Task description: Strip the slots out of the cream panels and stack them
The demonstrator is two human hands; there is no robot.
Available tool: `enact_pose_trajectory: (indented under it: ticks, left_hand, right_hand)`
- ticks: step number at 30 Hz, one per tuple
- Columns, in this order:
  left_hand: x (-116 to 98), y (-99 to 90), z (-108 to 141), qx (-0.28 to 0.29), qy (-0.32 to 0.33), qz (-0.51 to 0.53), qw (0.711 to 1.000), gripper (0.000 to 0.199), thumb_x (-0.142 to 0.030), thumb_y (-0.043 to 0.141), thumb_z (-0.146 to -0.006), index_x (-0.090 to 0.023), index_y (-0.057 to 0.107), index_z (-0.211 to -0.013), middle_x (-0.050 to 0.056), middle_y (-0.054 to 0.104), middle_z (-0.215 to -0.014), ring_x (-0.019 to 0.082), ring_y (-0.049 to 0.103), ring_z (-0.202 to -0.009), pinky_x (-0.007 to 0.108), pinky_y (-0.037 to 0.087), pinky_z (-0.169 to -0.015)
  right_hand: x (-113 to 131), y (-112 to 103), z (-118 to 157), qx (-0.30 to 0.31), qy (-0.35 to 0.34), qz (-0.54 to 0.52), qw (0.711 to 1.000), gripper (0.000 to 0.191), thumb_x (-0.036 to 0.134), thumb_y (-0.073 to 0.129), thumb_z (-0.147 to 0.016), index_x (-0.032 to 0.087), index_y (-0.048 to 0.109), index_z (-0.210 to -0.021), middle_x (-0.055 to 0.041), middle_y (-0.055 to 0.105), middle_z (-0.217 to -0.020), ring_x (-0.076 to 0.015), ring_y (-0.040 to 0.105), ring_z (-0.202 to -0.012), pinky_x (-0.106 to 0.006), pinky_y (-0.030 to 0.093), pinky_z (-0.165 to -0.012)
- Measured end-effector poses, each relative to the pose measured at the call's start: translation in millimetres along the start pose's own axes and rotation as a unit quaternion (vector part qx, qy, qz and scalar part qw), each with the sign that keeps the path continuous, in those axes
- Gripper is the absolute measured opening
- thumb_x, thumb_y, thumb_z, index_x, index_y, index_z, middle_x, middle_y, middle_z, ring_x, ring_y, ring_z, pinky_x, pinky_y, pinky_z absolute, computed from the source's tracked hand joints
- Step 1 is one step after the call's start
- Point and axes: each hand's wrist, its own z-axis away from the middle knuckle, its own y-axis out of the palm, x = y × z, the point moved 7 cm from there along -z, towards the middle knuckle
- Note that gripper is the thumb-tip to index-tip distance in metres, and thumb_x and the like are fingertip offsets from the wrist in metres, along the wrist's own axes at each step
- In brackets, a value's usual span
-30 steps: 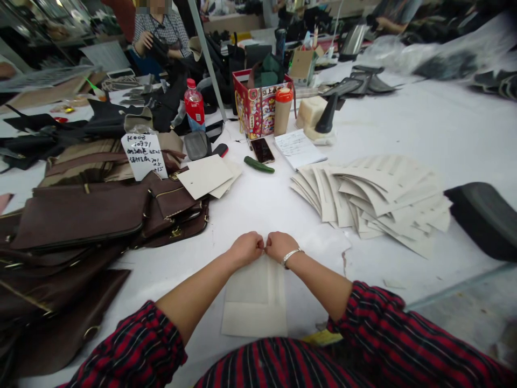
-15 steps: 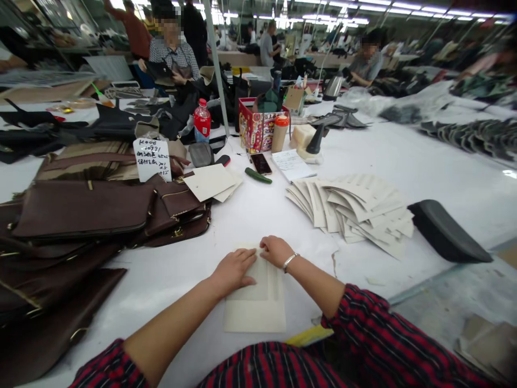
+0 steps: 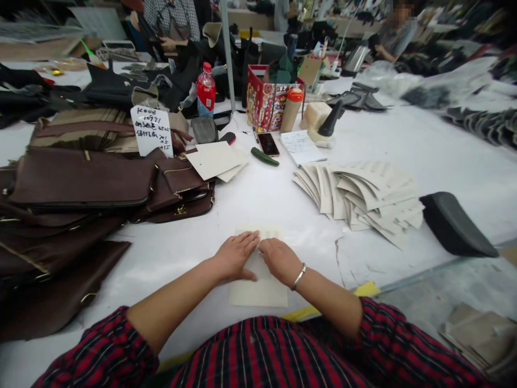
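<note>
A pale rectangular sheet lies on the white table just in front of me, with what looks like a smaller piece on top, mostly covered by my hands. My left hand rests flat on it, fingers stretched forward and thumb spread to the right. Touching its fingertips from the right is my right hand, a silver bracelet at the wrist. Its fingers are curled and pressed together over the sheet's upper middle; anything they pinch is hidden.
Brown leather bags pile up at the left. Fanned pale pieces and a black curved block lie right. Further back are a phone, a green cucumber-like item, a notebook and a red-capped bottle. People sit beyond.
The view has tilted down. My right hand has slid toward me along the sheet, its fingers now beside the left fingertips and lower. My left hand stays flat.
</note>
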Motion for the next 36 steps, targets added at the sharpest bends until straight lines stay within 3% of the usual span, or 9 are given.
enact_pose_trajectory:
  ticks: [3, 5, 7, 10, 13, 19, 29, 32, 36]
  left_hand:
    - [0.0, 0.8, 0.8, 0.01, -0.021, 0.004, 1.0, 0.097, -0.058, 0.06, -0.054, -0.022, 0.015, -0.132, 0.007, 0.012, -0.141, 0.026, 0.014, -0.126, 0.038, 0.018, -0.099]
    - [-0.1, 0.9, 3.2, 0.005, -0.019, 0.013, 1.0, 0.098, -0.057, 0.062, -0.054, -0.022, 0.016, -0.132, 0.007, 0.012, -0.141, 0.026, 0.013, -0.127, 0.038, 0.018, -0.099]
    - [-0.5, 0.2, 6.0, -0.012, -0.004, 0.032, 0.999, 0.094, -0.056, 0.062, -0.055, -0.022, 0.018, -0.132, 0.008, 0.015, -0.141, 0.026, 0.015, -0.127, 0.038, 0.019, -0.1]
    - [2.9, -5.7, 5.2, -0.07, -0.007, 0.072, 0.995, 0.067, -0.046, 0.052, -0.072, -0.021, 0.027, -0.128, 0.007, 0.03, -0.135, 0.021, 0.027, -0.122, 0.036, 0.024, -0.099]
    - [11.4, -16.4, -5.1, -0.14, -0.072, 0.083, 0.984, 0.038, -0.029, 0.042, -0.081, -0.021, 0.041, -0.118, 0.006, 0.049, -0.117, 0.018, 0.041, -0.109, 0.034, 0.031, -0.094]
    - [27.5, -26.5, -32.8, -0.137, -0.179, 0.078, 0.971, 0.024, -0.018, 0.047, -0.075, -0.021, 0.055, -0.097, 0.004, 0.051, -0.094, 0.017, 0.049, -0.09, 0.03, 0.038, -0.082]
    - [40.7, -27.5, -61.0, -0.032, -0.177, 0.104, 0.978, 0.01, -0.018, 0.049, -0.069, -0.019, 0.057, -0.075, 0.002, 0.052, -0.081, 0.014, 0.051, -0.075, 0.025, 0.04, -0.067]
    - [35.0, -29.1, -49.1, -0.069, -0.157, 0.118, 0.978, 0.013, -0.019, 0.047, -0.073, -0.02, 0.057, -0.081, 0.001, 0.053, -0.085, 0.014, 0.051, -0.078, 0.025, 0.042, -0.07]
    - [31.8, -29.4, -12.7, -0.155, -0.105, 0.162, 0.969, 0.038, -0.025, 0.05, -0.075, -0.022, 0.043, -0.112, 0.004, 0.049, -0.111, 0.015, 0.049, -0.096, 0.029, 0.041, -0.084]
  right_hand:
    - [27.9, 37.6, 40.4, 0.145, -0.035, -0.131, 0.98, 0.01, 0.018, 0.043, -0.079, 0.015, 0.05, -0.084, -0.0039, 0.058, -0.074, -0.0135, 0.051, -0.068, -0.023, 0.038, -0.062]
    - [43.5, 48.0, 67.0, 0.188, -0.053, -0.241, 0.951, 0.006, 0.021, 0.045, -0.078, 0.017, 0.048, -0.081, -0.0006, 0.058, -0.071, -0.0109, 0.051, -0.062, -0.02, 0.037, -0.056]
    - [42.8, 37.5, 74.9, 0.143, -0.048, -0.334, 0.93, 0.007, 0.023, 0.042, -0.079, 0.018, 0.046, -0.083, 0.001, 0.058, -0.072, -0.0094, 0.051, -0.062, -0.019, 0.038, -0.057]
    - [1.7, 3.3, 50.0, -0.014, 0.056, -0.386, 0.92, 0.015, 0.027, 0.031, -0.085, 0.019, 0.043, -0.089, 0.0012, 0.056, -0.072, -0.0091, 0.05, -0.063, -0.02, 0.038, -0.06]
    - [-52.1, -20.6, 5.2, -0.114, 0.195, -0.295, 0.928, 0.02, 0.034, 0.035, -0.083, 0.018, 0.048, -0.081, -0.0004, 0.056, -0.072, -0.0113, 0.051, -0.068, -0.022, 0.037, -0.064]
    - [-84.7, -4.7, -69.5, 0.006, 0.2, -0.101, 0.975, 0.021, 0.035, 0.048, -0.075, 0.017, 0.058, -0.072, -0.0039, 0.061, -0.073, -0.0149, 0.054, -0.071, -0.024, 0.034, -0.061]
    - [-85.9, 4.5, -85.9, 0.078, 0.199, -0.05, 0.976, 0.022, 0.033, 0.049, -0.073, 0.015, 0.062, -0.075, -0.0086, 0.063, -0.077, -0.0187, 0.057, -0.074, -0.025, 0.037, -0.06]
    - [-84.9, 4.1, -85.3, 0.069, 0.198, -0.046, 0.977, 0.023, 0.034, 0.048, -0.074, 0.015, 0.061, -0.076, -0.0091, 0.064, -0.078, -0.0191, 0.057, -0.075, -0.026, 0.037, -0.062]
    - [-81.2, 0.2, -78.2, 0.051, 0.193, -0.045, 0.979, 0.022, 0.035, 0.048, -0.074, 0.016, 0.06, -0.077, -0.0079, 0.063, -0.078, -0.0187, 0.057, -0.076, -0.026, 0.037, -0.063]
